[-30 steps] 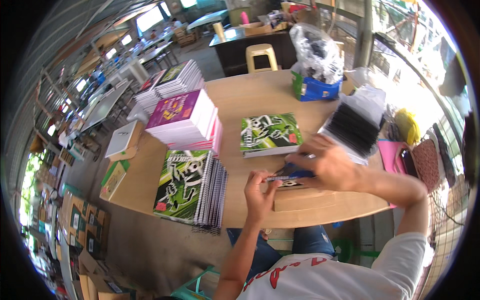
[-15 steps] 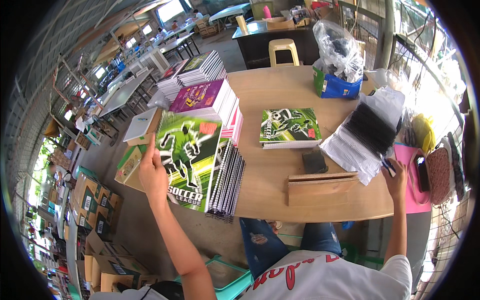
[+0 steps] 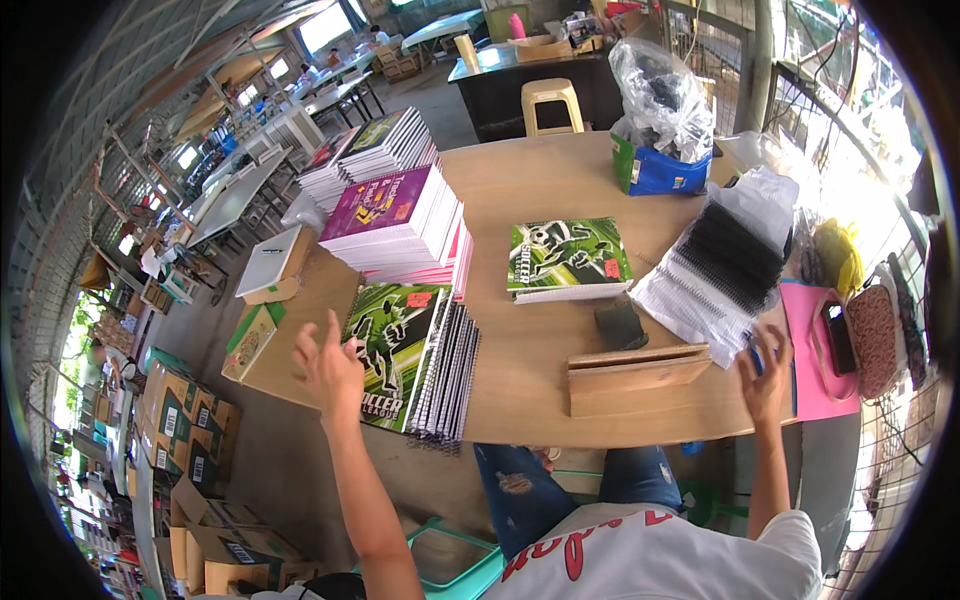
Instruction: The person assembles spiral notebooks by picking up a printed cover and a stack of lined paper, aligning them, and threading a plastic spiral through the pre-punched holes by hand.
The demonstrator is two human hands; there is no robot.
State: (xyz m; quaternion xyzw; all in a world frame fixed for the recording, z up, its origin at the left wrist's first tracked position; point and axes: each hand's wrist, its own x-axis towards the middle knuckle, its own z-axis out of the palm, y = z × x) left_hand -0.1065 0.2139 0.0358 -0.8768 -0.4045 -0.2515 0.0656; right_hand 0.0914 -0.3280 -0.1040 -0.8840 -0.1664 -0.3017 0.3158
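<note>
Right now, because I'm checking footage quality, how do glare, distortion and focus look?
Head view: glare washes out the right, near the yellow bag; head view: the front table edge curves; head view: the middle green notebook looks fairly sharp.

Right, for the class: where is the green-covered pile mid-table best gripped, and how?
Take the green-covered pile by its near edge, left of the dark block, coming from the person's side, pinched top and bottom. That seems easiest: it lies flat with its white page edges facing that way.
</note>
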